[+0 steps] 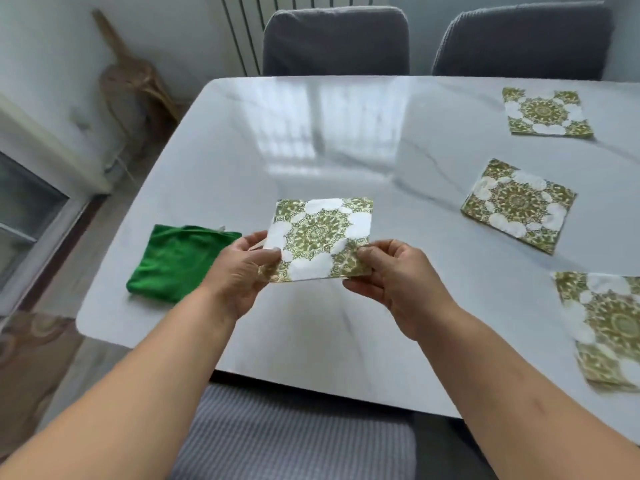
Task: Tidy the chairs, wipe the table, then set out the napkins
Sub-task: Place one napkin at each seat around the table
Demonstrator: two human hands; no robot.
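Observation:
A green-and-white patterned napkin (320, 233) is held just above the white marble table (311, 140). My left hand (239, 271) pinches its near left corner and my right hand (398, 278) pinches its near right corner. Three more napkins of the same pattern lie flat on the right side: one at the far right (545, 112), one in the middle (519, 204), one at the near right edge (609, 327). A folded green cloth (173, 261) lies on the table left of my left hand.
Two grey chairs (336, 39) (523, 39) stand pushed in at the far side. A striped grey chair seat (294, 438) sits below me at the near edge. A wicker stand (131, 84) and a white cabinet (31, 188) are on the left.

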